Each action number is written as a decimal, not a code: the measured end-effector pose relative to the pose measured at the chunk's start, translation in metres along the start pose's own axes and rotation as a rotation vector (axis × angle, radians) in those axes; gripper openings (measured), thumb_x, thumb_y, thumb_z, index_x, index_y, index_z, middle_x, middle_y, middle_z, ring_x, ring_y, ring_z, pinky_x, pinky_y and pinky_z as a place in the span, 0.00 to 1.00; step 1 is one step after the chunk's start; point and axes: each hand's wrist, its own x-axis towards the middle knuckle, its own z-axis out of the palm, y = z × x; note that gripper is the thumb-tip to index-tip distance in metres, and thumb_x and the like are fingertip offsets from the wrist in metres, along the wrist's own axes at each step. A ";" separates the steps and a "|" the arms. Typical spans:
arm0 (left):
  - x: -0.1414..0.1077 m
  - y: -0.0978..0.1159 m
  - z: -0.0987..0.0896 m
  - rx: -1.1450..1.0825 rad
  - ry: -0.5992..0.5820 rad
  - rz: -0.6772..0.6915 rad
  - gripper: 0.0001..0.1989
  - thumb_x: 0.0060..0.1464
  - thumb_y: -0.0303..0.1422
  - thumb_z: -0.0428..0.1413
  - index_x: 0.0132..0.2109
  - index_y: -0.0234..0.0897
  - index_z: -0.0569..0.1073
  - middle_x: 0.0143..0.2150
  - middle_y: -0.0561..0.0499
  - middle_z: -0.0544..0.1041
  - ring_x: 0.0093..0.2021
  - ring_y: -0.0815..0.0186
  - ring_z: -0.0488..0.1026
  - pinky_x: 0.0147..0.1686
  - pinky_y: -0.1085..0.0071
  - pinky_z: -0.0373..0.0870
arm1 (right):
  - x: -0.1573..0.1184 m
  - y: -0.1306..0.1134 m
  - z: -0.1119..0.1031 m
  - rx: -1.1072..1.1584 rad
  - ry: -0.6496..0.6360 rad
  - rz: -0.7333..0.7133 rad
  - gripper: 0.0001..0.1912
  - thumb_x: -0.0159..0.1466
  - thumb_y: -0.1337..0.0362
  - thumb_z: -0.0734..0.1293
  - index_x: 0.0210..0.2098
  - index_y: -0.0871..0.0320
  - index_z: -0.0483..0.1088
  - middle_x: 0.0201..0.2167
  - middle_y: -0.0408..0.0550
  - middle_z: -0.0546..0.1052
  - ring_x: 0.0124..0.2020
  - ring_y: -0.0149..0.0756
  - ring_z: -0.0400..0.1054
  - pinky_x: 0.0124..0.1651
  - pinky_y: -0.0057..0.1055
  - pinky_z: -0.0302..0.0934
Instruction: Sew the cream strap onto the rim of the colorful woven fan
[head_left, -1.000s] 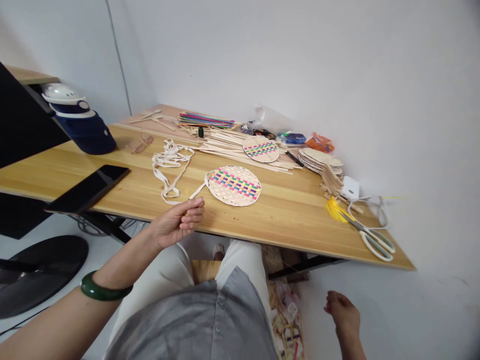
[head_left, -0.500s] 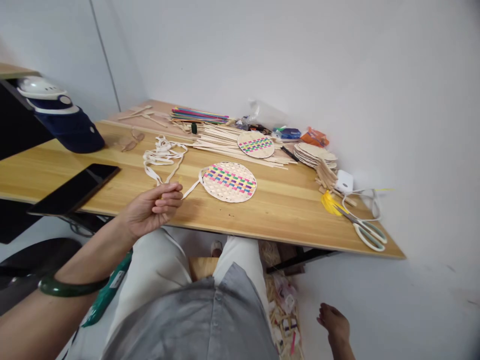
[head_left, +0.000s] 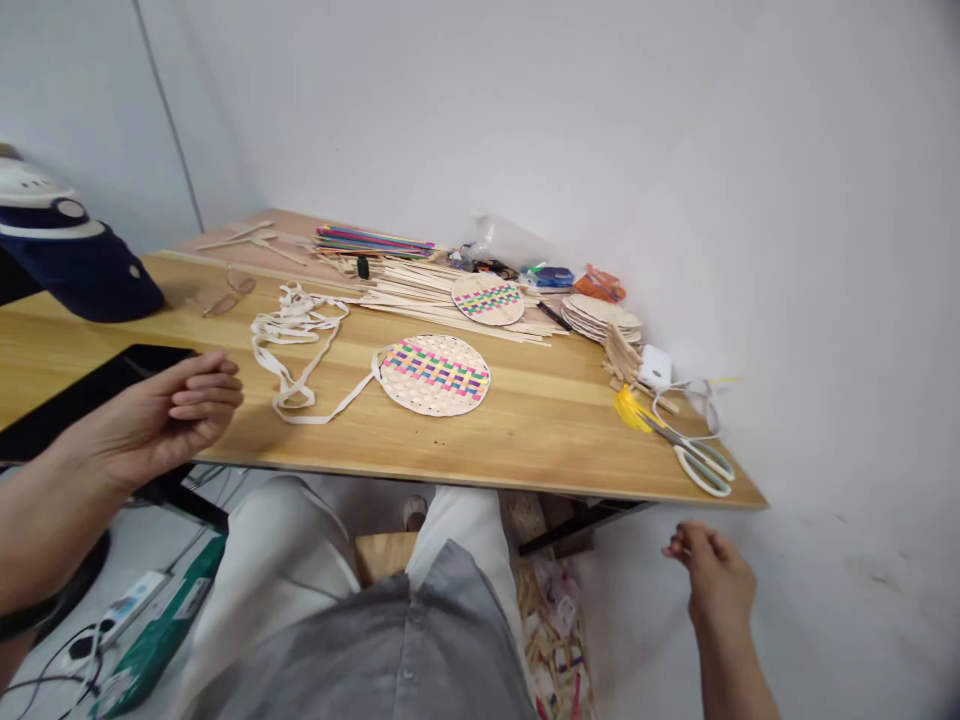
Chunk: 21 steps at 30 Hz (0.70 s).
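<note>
My left hand (head_left: 187, 405) has its fingers curled together above the left part of the table, over the near end of the black phone (head_left: 82, 395); what it pinches, if anything, is too small to tell. Past the table's right front edge hangs my right hand (head_left: 712, 570), fingers bent, below the scissors (head_left: 705, 465). A round woven mat (head_left: 435, 375) with coloured strips lies flat in the middle. White cloth tape (head_left: 300, 335) runs from its left edge to a loose heap.
Pale strips (head_left: 409, 285), coloured strips (head_left: 375, 240) and a second woven mat (head_left: 487, 300) lie at the back. At right are stacked round mats (head_left: 600, 315), yellow raffia (head_left: 634, 408) and a white device (head_left: 655, 367). A dark blue bottle (head_left: 82, 265) stands left.
My left hand has moved left, away from the white tape beside the woven mat. My right hand has risen toward the table edge. The view has shifted slightly right.
</note>
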 end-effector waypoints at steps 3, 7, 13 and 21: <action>0.000 0.011 -0.006 0.019 0.079 0.015 0.19 0.69 0.32 0.36 0.30 0.35 0.62 0.16 0.61 0.62 0.10 0.80 0.61 0.08 0.89 0.59 | 0.020 -0.040 0.017 -0.014 -0.013 -0.123 0.13 0.45 0.55 0.69 0.25 0.59 0.68 0.15 0.38 0.68 0.16 0.29 0.62 0.21 0.30 0.66; -0.002 0.009 -0.003 0.048 0.109 -0.003 0.20 0.69 0.32 0.35 0.29 0.36 0.61 0.15 0.61 0.62 0.10 0.80 0.61 0.09 0.89 0.59 | 0.045 -0.069 0.054 -0.136 -0.108 -0.248 0.14 0.48 0.54 0.66 0.26 0.59 0.69 0.15 0.40 0.69 0.16 0.31 0.63 0.22 0.30 0.64; -0.005 -0.007 0.012 0.076 0.054 -0.036 0.21 0.70 0.29 0.34 0.28 0.36 0.60 0.15 0.61 0.60 0.10 0.81 0.61 0.09 0.89 0.57 | 0.062 -0.079 0.107 -0.432 -0.255 -0.409 0.09 0.50 0.60 0.63 0.23 0.58 0.71 0.16 0.45 0.71 0.20 0.38 0.66 0.30 0.36 0.64; -0.012 -0.028 0.038 0.163 -0.008 -0.034 0.17 0.66 0.22 0.40 0.29 0.33 0.63 0.18 0.60 0.59 0.12 0.80 0.59 0.10 0.88 0.55 | 0.038 -0.117 0.126 -0.558 -0.219 -0.628 0.09 0.53 0.66 0.62 0.31 0.60 0.74 0.49 0.62 0.74 0.55 0.58 0.62 0.57 0.54 0.53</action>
